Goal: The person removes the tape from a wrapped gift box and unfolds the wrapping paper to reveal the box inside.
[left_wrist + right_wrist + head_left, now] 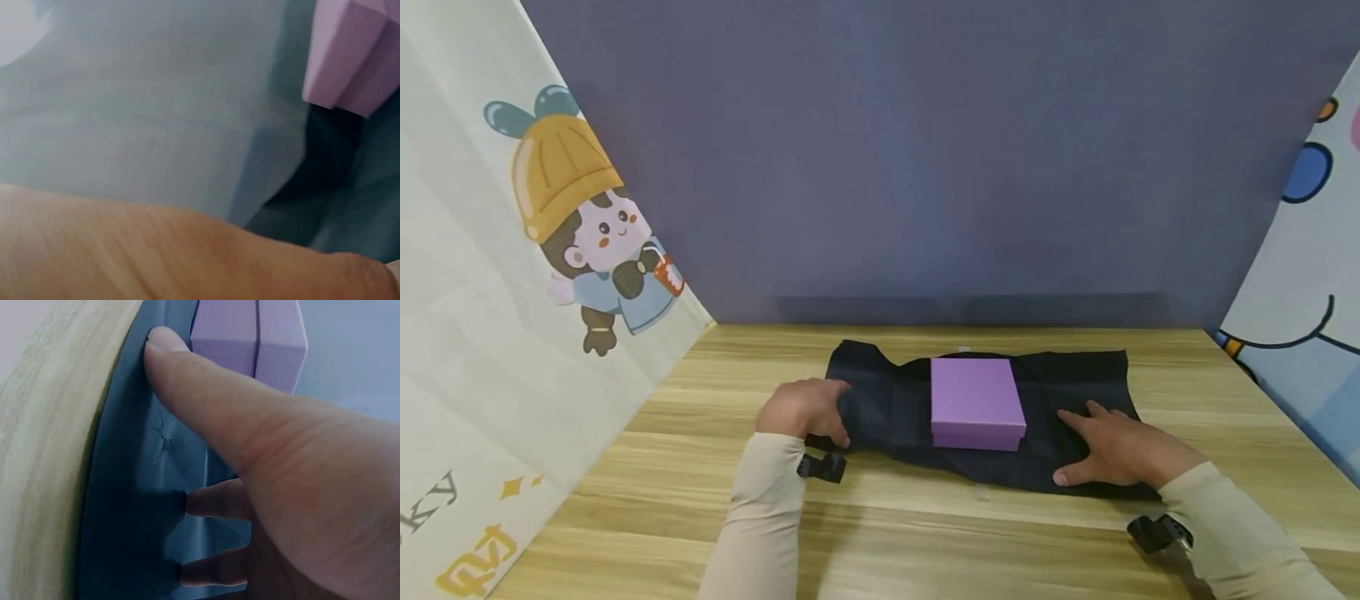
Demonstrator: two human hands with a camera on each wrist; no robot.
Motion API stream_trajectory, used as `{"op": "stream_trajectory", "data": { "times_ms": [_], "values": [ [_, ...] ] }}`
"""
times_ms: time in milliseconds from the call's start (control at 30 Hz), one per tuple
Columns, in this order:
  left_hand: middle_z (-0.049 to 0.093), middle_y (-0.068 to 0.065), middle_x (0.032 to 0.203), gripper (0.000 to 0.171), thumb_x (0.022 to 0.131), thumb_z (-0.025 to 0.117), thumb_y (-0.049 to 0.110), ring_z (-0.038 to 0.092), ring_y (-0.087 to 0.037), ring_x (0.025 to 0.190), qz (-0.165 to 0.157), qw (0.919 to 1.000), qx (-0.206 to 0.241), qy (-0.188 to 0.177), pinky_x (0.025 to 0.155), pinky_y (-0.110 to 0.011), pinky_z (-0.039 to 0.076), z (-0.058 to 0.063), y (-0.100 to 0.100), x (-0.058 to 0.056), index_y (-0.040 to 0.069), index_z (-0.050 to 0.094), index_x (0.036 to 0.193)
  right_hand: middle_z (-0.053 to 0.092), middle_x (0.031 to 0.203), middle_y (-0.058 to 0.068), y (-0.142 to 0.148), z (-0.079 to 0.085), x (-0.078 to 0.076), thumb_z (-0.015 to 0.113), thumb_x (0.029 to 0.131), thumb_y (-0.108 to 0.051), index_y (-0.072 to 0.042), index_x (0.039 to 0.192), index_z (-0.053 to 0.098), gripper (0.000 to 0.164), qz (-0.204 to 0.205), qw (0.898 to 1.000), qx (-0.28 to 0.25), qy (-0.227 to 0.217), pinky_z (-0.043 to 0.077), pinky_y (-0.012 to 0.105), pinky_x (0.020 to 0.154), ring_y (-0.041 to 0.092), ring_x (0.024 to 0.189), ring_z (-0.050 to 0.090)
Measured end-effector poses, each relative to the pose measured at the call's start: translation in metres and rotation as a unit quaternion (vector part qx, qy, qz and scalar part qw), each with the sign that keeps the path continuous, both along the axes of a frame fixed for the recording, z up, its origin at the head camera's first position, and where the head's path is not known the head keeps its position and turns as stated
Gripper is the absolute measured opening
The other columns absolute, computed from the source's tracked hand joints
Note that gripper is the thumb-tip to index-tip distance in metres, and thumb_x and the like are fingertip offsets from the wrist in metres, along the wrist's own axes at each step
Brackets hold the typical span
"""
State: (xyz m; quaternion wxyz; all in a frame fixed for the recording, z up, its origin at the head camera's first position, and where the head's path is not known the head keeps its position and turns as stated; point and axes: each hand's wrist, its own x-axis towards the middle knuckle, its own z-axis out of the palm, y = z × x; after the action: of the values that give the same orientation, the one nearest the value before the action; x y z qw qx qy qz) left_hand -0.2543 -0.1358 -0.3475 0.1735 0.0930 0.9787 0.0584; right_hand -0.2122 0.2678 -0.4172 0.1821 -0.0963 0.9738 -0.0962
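A purple lidded box (976, 396) sits on a creased black sheet (895, 412), slightly right of the sheet's middle. My left hand (805, 410) lies at the sheet's left end, thumb and a finger apart; its other fingers are hidden. In the left wrist view a blurred thumb (300, 269) runs along the bottom, with the box corner (347, 56) at upper right. My right hand (1116, 450) rests on the sheet's right part with fingers spread. The right wrist view shows its thumb (200, 387) and fingertips touching the sheet, close to the box (244, 337).
A light wood-grain table (925, 533) lies under the sheet. Behind it stands a grey-blue panel (925, 167). Printed cartoon panels flank both sides, one at the left (475, 333) and one at the right (1300, 283). Black wrist straps (1157, 533) sit at my cuffs.
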Motion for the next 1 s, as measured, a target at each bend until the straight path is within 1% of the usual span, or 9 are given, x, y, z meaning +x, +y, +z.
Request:
{"op": "stream_trajectory", "data": {
  "times_ms": [100, 200, 400, 467, 500, 600, 667, 833, 1000],
  "values": [
    [0.056, -0.006, 0.143, 0.085, 0.073, 0.09, 0.031, 0.053, -0.033, 0.128, 0.006, 0.9999, 0.008, 0.003, 0.096, -0.051, 0.048, -0.008, -0.001, -0.003, 0.024, 0.051, 0.149, 0.024, 0.144, 0.05, 0.001, 0.001, 0.0, 0.071, 0.072, -0.075, 0.002, 0.151, 0.04, 0.115, 0.001, 1.0, 0.002, 0.003, 0.031, 0.076, 0.096, 0.069, 0.129, 0.026],
    [0.054, -0.01, 0.144, 0.086, 0.071, 0.091, 0.033, 0.053, -0.034, 0.127, 0.014, 0.9998, 0.001, 0.012, 0.094, -0.05, 0.049, -0.014, 0.001, -0.005, 0.023, 0.053, 0.147, 0.025, 0.144, 0.05, 0.001, 0.001, 0.001, 0.07, 0.072, -0.076, 0.002, 0.15, 0.04, 0.115, 0.003, 1.0, 0.005, 0.005, 0.032, 0.076, 0.096, 0.069, 0.129, 0.027],
    [0.024, -0.022, 0.16, 0.091, 0.074, 0.09, 0.032, 0.054, -0.041, 0.123, 0.027, 0.9994, -0.019, -0.004, 0.087, -0.05, 0.052, -0.021, 0.01, -0.01, 0.022, 0.046, 0.152, 0.024, 0.145, 0.049, 0.003, 0.002, 0.002, 0.07, 0.072, -0.076, 0.002, 0.151, 0.039, 0.115, -0.001, 1.0, 0.004, 0.002, 0.031, 0.076, 0.096, 0.068, 0.13, 0.026],
    [0.019, -0.021, 0.162, 0.091, 0.075, 0.09, 0.029, 0.056, -0.038, 0.118, 0.026, 0.9995, -0.015, -0.007, 0.083, -0.049, 0.053, -0.025, 0.012, -0.011, 0.023, 0.044, 0.153, 0.024, 0.145, 0.049, 0.003, 0.002, 0.002, 0.07, 0.072, -0.076, 0.002, 0.151, 0.039, 0.115, -0.003, 1.0, 0.002, 0.001, 0.031, 0.076, 0.096, 0.069, 0.13, 0.026],
    [0.02, -0.02, 0.162, 0.091, 0.075, 0.09, 0.028, 0.056, -0.038, 0.119, 0.023, 0.9996, -0.014, -0.006, 0.082, -0.048, 0.053, -0.027, 0.013, -0.011, 0.023, 0.044, 0.153, 0.023, 0.145, 0.049, 0.003, 0.002, 0.002, 0.07, 0.072, -0.076, 0.002, 0.151, 0.039, 0.115, -0.005, 1.0, 0.001, 0.0, 0.031, 0.076, 0.096, 0.069, 0.13, 0.025],
    [0.022, -0.017, 0.16, 0.091, 0.075, 0.09, 0.026, 0.051, -0.038, 0.124, 0.013, 0.9998, -0.015, -0.002, 0.078, -0.047, 0.053, -0.032, 0.016, -0.011, 0.024, 0.044, 0.153, 0.025, 0.145, 0.049, 0.002, 0.001, 0.003, 0.071, 0.072, -0.076, 0.002, 0.15, 0.04, 0.115, -0.004, 1.0, -0.002, 0.004, 0.031, 0.076, 0.096, 0.068, 0.13, 0.026],
    [0.022, -0.014, 0.161, 0.091, 0.075, 0.09, 0.026, 0.042, -0.039, 0.133, 0.001, 0.9999, -0.012, -0.001, 0.078, -0.047, 0.053, -0.036, 0.017, -0.01, 0.026, 0.044, 0.153, 0.026, 0.145, 0.049, 0.0, 0.001, 0.003, 0.071, 0.072, -0.076, 0.002, 0.15, 0.041, 0.114, -0.002, 1.0, -0.001, 0.006, 0.031, 0.075, 0.097, 0.068, 0.13, 0.027],
    [0.01, -0.01, 0.166, 0.102, 0.073, 0.092, 0.029, 0.017, -0.043, 0.148, -0.037, 0.999, 0.02, -0.011, 0.094, -0.056, 0.048, -0.041, 0.013, -0.014, 0.024, 0.035, 0.157, 0.028, 0.144, 0.049, -0.002, 0.002, 0.003, 0.072, 0.074, -0.073, 0.002, 0.149, 0.042, 0.111, 0.007, 1.0, 0.0, 0.014, 0.032, 0.075, 0.097, 0.068, 0.129, 0.029],
    [0.004, -0.007, 0.168, 0.113, 0.071, 0.092, 0.038, 0.011, -0.045, 0.149, -0.051, 0.9978, 0.033, -0.028, 0.102, -0.061, 0.04, -0.044, 0.006, -0.018, 0.025, 0.026, 0.161, 0.028, 0.143, 0.049, -0.002, 0.001, 0.004, 0.073, 0.075, -0.071, 0.002, 0.149, 0.041, 0.109, 0.009, 1.0, -0.001, 0.012, 0.032, 0.075, 0.097, 0.068, 0.129, 0.029]
  ]
}}
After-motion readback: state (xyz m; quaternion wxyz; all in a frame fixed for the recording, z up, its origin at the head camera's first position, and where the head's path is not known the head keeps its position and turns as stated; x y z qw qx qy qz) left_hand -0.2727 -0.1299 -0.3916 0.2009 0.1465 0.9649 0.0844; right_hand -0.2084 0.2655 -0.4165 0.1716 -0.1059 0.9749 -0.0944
